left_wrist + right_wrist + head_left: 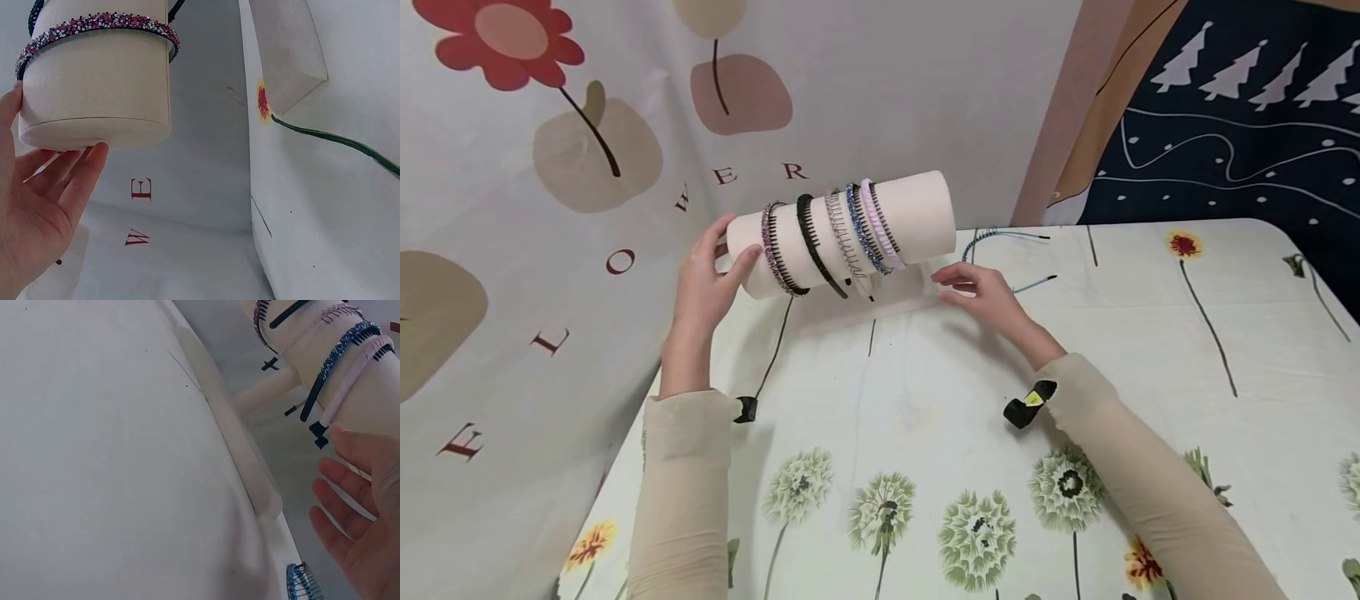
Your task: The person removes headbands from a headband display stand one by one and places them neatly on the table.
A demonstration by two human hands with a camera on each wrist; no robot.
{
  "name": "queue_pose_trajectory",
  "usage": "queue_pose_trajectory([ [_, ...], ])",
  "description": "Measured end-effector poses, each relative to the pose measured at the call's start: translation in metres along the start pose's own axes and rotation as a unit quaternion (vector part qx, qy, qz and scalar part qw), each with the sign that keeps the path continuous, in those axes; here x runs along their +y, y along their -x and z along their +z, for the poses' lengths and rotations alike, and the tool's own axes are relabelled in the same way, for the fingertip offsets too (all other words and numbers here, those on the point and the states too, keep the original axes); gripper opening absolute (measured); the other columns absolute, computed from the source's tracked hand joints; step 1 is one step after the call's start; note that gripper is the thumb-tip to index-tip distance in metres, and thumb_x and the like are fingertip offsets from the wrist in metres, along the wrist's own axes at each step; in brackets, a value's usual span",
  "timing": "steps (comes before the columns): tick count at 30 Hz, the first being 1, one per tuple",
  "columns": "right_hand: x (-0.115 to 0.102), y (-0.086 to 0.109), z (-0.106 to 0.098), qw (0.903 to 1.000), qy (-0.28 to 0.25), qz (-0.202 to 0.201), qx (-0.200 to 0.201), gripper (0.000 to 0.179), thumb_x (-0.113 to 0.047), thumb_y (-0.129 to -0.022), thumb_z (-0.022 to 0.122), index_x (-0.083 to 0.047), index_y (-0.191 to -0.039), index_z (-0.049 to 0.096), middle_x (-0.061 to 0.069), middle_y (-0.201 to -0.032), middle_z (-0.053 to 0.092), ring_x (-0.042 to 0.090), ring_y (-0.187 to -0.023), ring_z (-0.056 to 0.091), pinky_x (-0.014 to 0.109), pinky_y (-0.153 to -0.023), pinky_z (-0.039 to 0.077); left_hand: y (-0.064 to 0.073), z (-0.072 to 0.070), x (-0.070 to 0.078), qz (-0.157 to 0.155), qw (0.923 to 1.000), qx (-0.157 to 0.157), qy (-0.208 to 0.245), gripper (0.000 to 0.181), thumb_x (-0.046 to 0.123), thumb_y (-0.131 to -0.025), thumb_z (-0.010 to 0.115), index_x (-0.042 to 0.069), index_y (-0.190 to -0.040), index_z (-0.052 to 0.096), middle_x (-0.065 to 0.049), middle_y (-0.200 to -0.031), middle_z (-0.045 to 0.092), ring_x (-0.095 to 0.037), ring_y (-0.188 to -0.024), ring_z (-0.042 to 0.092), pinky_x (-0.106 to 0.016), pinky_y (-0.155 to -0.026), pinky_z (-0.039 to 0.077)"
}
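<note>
A cream cylindrical headband stand [917, 217] is raised at its right end in the head view. My left hand [703, 279] grips its left end, thumb along the front and fingertips against the end face [62, 134]. Several headbands ring the roll: a pink-and-black glittery one [100, 24], a black one [812, 242], a pale beaded one [842, 233], a blue glittery one [340, 356] and a lilac one [356, 375]. My right hand [988, 300] is below the right end, fingers loosely spread, its thumb tip close by the lilac headband's dark end in the right wrist view.
Below the roll lies the stand's pale flat base [880, 304], joined by a short post [269, 390]. Another blue headband [988, 235] lies on the flower-print tablecloth [1120, 333] behind my right hand. A printed curtain [887, 83] hangs close behind.
</note>
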State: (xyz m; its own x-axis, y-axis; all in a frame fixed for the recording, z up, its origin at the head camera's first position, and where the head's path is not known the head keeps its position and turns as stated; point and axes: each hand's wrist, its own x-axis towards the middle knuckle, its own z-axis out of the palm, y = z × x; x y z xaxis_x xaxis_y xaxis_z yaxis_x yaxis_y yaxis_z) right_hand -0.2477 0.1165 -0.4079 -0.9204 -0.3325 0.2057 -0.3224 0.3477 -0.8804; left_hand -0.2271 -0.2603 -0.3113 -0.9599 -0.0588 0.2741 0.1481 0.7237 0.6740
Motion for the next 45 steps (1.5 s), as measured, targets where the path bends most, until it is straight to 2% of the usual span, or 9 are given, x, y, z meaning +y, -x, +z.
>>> queue_pose_trajectory([
  [6,-0.006,-0.003,0.010,0.9998,-0.013,-0.012,-0.007,0.036,-0.004,-0.093,0.067,0.004,-0.128,0.061,0.022,-0.130,0.064,0.037,-0.122,0.060,0.047,-0.106,0.049,0.000,0.000,0.000,-0.004,1.0000,-0.001,0.000,0.069,0.048,-0.095,0.062,0.020,-0.154,0.037,-0.011,-0.156,0.043,-0.035,-0.139,0.047,-0.057,-0.111,0.041],
  [13,-0.009,-0.006,0.017,0.9993,-0.010,-0.034,-0.011,0.045,-0.006,-0.094,0.067,0.002,-0.137,0.055,0.024,-0.126,0.065,0.038,-0.118,0.062,0.049,-0.105,0.050,-0.001,0.000,0.000,-0.001,1.0000,0.000,0.001,0.069,0.046,-0.096,0.062,0.019,-0.154,0.038,-0.012,-0.155,0.043,-0.036,-0.139,0.047,-0.057,-0.111,0.041],
  [20,-0.008,-0.009,0.022,0.9989,0.006,-0.042,-0.021,0.046,-0.010,-0.096,0.065,-0.001,-0.140,0.054,0.021,-0.122,0.067,0.034,-0.116,0.064,0.044,-0.104,0.051,-0.001,0.001,0.000,0.000,1.0000,0.000,0.000,0.070,0.046,-0.096,0.062,0.016,-0.154,0.037,-0.013,-0.156,0.043,-0.036,-0.139,0.047,-0.057,-0.111,0.041],
  [24,-0.008,-0.011,0.025,0.9992,0.006,-0.036,-0.017,0.046,-0.009,-0.096,0.064,-0.001,-0.139,0.054,0.021,-0.121,0.067,0.034,-0.115,0.064,0.044,-0.103,0.052,-0.001,0.001,0.000,-0.001,1.0000,0.000,-0.001,0.070,0.046,-0.096,0.062,0.017,-0.154,0.037,-0.013,-0.156,0.043,-0.036,-0.139,0.047,-0.057,-0.111,0.041],
  [32,-0.009,-0.015,0.033,0.9999,-0.006,-0.012,-0.002,0.043,-0.009,-0.096,0.064,0.004,-0.136,0.053,0.024,-0.131,0.061,0.038,-0.120,0.062,0.044,-0.103,0.052,-0.001,0.001,-0.001,-0.001,1.0000,0.000,-0.001,0.070,0.045,-0.096,0.062,0.015,-0.154,0.037,-0.015,-0.155,0.043,-0.037,-0.138,0.047,-0.057,-0.110,0.042],
  [39,-0.010,-0.017,0.039,0.9994,-0.026,0.022,-0.009,0.045,-0.009,-0.098,0.062,0.003,-0.139,0.048,0.025,-0.137,0.056,0.039,-0.125,0.058,0.045,-0.108,0.048,0.000,0.001,0.000,0.000,1.0000,0.002,-0.002,0.068,0.044,-0.097,0.062,0.016,-0.154,0.037,-0.015,-0.154,0.043,-0.037,-0.138,0.048,-0.056,-0.111,0.041],
  [45,-0.010,-0.016,0.040,0.9992,-0.027,0.023,-0.020,0.050,-0.010,-0.099,0.060,0.000,-0.144,0.043,0.025,-0.136,0.057,0.040,-0.127,0.057,0.046,-0.110,0.046,0.000,0.001,0.000,0.000,1.0000,0.005,-0.002,0.067,0.043,-0.097,0.062,0.016,-0.154,0.038,-0.014,-0.154,0.044,-0.036,-0.138,0.048,-0.056,-0.112,0.041],
])
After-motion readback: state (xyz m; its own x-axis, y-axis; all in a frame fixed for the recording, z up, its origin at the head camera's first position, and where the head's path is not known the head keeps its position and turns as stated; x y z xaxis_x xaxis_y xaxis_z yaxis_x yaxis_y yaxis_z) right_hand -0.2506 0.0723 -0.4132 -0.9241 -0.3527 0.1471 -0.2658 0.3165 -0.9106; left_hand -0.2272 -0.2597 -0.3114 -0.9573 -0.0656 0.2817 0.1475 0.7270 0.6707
